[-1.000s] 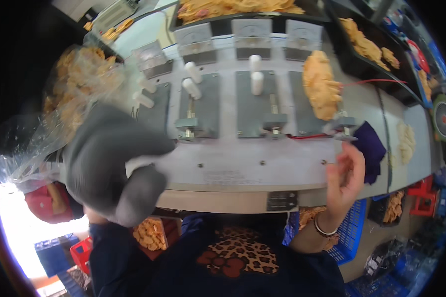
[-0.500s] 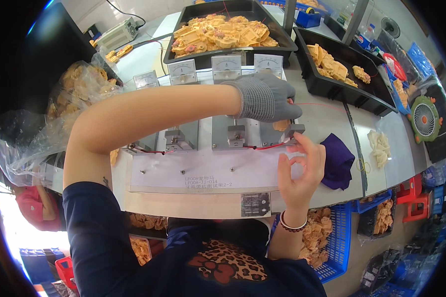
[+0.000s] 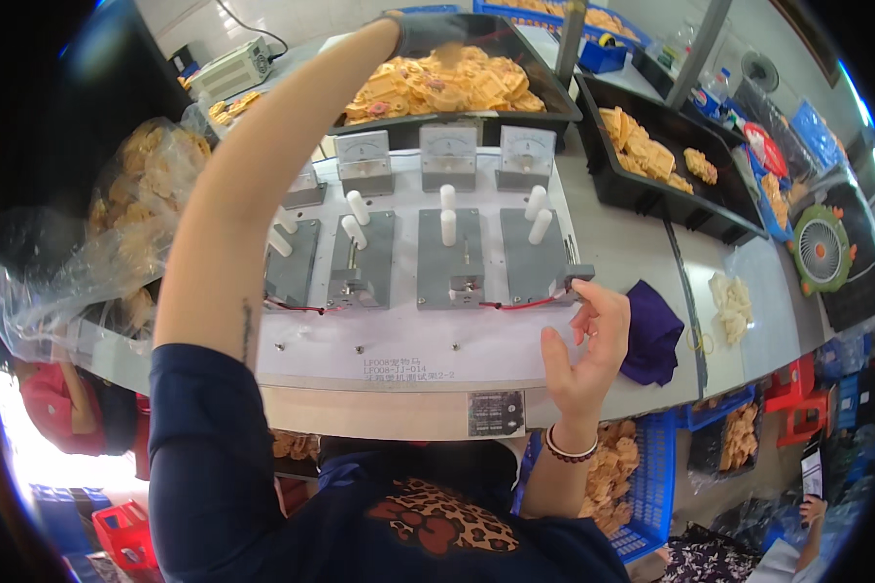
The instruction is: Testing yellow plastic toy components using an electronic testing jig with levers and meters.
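My left hand (image 3: 430, 35), in a grey glove, is stretched over the black tray (image 3: 544, 73) at the back. It is blurred against the heap of tan plastic parts (image 3: 457, 85), so whether its fingers grip one is unclear. My bare right hand (image 3: 593, 345) has its thumb and fingers apart, and the index fingertip touches the grey block (image 3: 578, 276) at the right end of the test fixture. The rightmost grey plate (image 3: 530, 267) of that fixture bears two white pegs (image 3: 539, 225) and no tan part. Red wires (image 3: 520, 302) run along its near edge.
Analog meters (image 3: 447, 151) stand behind the plates. A second black tray (image 3: 666, 180) holds more tan parts at right. A purple cloth (image 3: 653, 332) and a white glove (image 3: 732, 306) lie right of the fixture. Bagged parts (image 3: 141, 185) sit at left; a blue crate (image 3: 659, 476) stands below.
My left hand has moved from the rightmost plate to the far tray. The tan part that was under it at that plate is gone. My right hand stays at the block, fingers more spread.
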Demonstrator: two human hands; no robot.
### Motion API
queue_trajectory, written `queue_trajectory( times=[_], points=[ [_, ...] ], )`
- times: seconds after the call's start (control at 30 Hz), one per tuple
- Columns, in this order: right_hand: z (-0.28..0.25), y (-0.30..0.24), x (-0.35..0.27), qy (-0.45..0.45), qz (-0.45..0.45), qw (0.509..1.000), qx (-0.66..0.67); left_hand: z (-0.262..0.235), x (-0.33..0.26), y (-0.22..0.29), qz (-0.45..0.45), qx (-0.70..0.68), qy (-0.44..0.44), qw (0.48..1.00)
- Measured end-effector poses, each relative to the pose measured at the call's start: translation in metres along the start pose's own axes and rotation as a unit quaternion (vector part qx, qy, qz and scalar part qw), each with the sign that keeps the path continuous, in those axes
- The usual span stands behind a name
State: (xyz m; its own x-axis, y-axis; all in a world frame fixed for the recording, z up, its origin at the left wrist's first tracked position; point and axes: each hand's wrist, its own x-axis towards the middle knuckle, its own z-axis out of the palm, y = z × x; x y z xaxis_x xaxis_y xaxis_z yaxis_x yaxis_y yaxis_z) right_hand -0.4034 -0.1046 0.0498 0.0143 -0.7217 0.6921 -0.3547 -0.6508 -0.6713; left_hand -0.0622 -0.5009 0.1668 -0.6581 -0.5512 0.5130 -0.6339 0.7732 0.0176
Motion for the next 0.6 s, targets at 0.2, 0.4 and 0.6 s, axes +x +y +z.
queue_trajectory(
  times=[0.2, 0.4, 0.6],
  points=[
    [0.0, 0.012, -0.006, 0.046, 0.054, 0.997, 0.042, -0.098, -0.03, 0.12, -0.305, -0.172, 0.059, 0.935],
    [-0.002, 0.008, -0.035, 0.247, -0.062, 0.961, 0.108, -0.197, -0.239, 0.279, -0.369, -0.017, 0.123, 0.921],
    [0.071, -0.061, -0.051, 0.004, -0.119, 0.976, 0.185, -0.124, -0.413, 0.273, -0.446, 0.203, 0.036, 0.871]
  ],
)
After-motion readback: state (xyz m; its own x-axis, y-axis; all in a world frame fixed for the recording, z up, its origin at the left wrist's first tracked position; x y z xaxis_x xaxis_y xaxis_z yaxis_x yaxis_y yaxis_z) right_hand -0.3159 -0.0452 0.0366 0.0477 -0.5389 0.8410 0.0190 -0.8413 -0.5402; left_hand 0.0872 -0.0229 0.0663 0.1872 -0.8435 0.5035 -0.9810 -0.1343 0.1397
